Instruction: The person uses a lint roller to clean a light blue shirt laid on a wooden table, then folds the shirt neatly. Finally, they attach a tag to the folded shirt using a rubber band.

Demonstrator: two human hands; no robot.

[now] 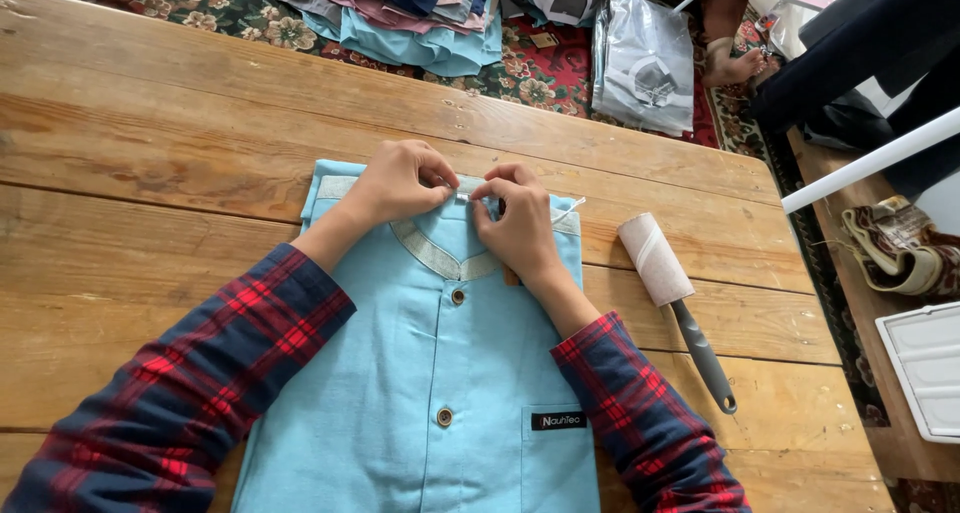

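Currently one folded light-blue cotton shirt (430,373) with grey band collar lies flat on the wooden plank table (150,143); two brown buttons visible. Left hand (400,181) and right hand (515,223) both pinch its collar.

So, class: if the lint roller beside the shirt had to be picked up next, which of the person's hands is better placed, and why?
Probably the right hand. The lint roller lies on the table just to its right; the left hand would have to cross the blue shirt.
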